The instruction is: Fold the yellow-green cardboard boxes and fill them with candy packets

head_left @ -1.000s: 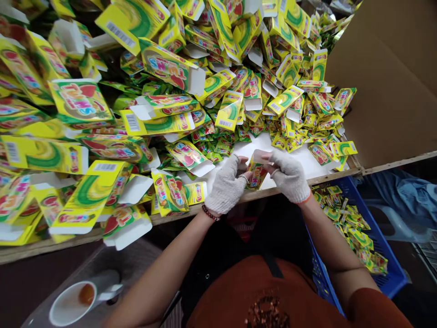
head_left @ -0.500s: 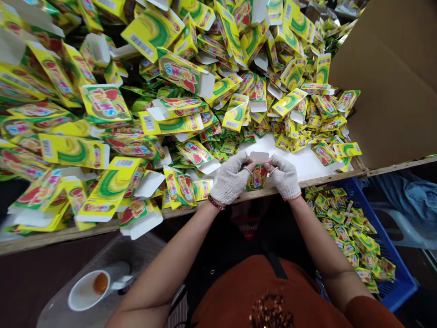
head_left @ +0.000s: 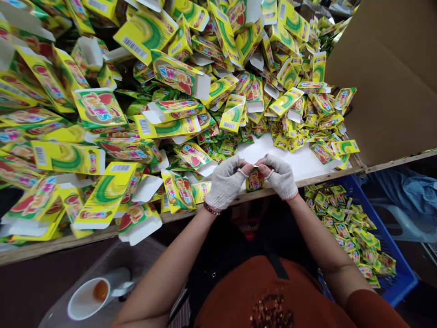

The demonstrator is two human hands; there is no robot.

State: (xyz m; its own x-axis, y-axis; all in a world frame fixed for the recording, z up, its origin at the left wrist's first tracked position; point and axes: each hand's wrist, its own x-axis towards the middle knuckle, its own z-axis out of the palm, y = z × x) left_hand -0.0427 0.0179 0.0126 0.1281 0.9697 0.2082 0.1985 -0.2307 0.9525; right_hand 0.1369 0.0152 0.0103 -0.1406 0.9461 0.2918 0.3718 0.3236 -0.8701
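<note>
A small yellow-green candy box (head_left: 254, 178) stands upright at the table's front edge, pinched between both gloved hands. My left hand (head_left: 226, 182) grips its left side and my right hand (head_left: 280, 175) grips its right side. The bare fingertips of both meet over the box's top, pressing its white flap down. A bare patch of white tabletop (head_left: 300, 160) lies just beyond my hands.
A big heap of open yellow boxes (head_left: 143, 105) and small sachets (head_left: 221, 146) covers the table. A cardboard wall (head_left: 389, 77) stands at right. A blue crate (head_left: 392, 269) of filled boxes sits below right, and a white cup (head_left: 89, 298) with something orange in it sits below left.
The box's white top flap, open a second ago, is now folded down under my fingertips. Both hands have closed in over the box top.
</note>
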